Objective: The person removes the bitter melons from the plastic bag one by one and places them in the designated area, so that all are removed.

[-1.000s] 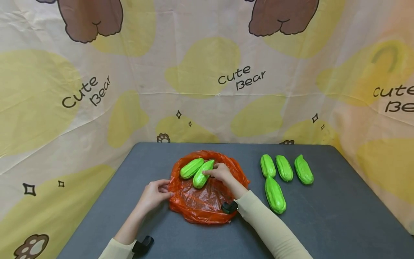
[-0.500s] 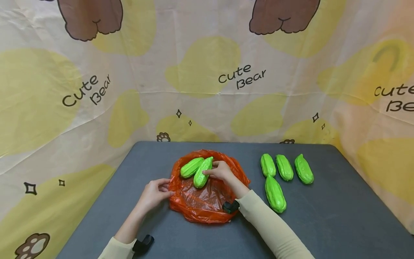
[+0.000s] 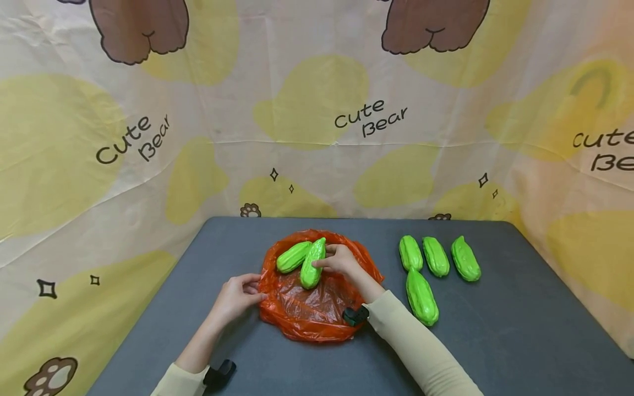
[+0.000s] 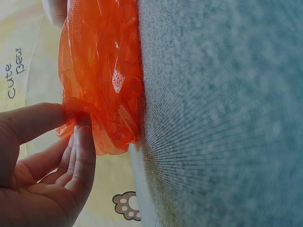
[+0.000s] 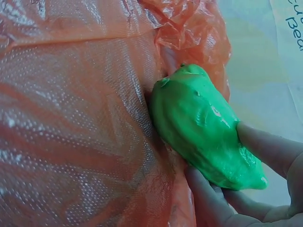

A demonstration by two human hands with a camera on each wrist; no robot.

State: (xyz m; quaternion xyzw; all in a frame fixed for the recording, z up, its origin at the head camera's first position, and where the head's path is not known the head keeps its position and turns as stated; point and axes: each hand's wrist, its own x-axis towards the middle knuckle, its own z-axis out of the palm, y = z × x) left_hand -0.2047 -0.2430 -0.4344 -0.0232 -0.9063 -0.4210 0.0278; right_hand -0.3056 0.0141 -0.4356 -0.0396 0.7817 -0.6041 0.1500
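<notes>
A red-orange plastic bag (image 3: 317,308) lies spread with its mouth rolled wide in the middle of the table. My left hand (image 3: 240,297) pinches its left rim between thumb and fingers; the left wrist view shows the plastic bag (image 4: 106,75) caught there. Over the bag's inside, my right hand (image 3: 342,260) grips a glossy green ridged gourd (image 3: 313,267) between thumb and fingers. In the right wrist view this gourd (image 5: 199,123) is close to the plastic, and I cannot tell whether it touches. A second gourd (image 3: 294,257) lies in the bag, just left of the held one.
Several more green gourds (image 3: 422,297) lie on the dark grey table (image 3: 515,330) to the right of the bag. A printed cloth (image 3: 307,110) hangs behind the table. Black wrist cameras (image 3: 219,375) sit at both sleeves.
The gourd in my right hand has turned slightly more upright and shifted a little to the right. My left hand keeps its place on the bag's rim.
</notes>
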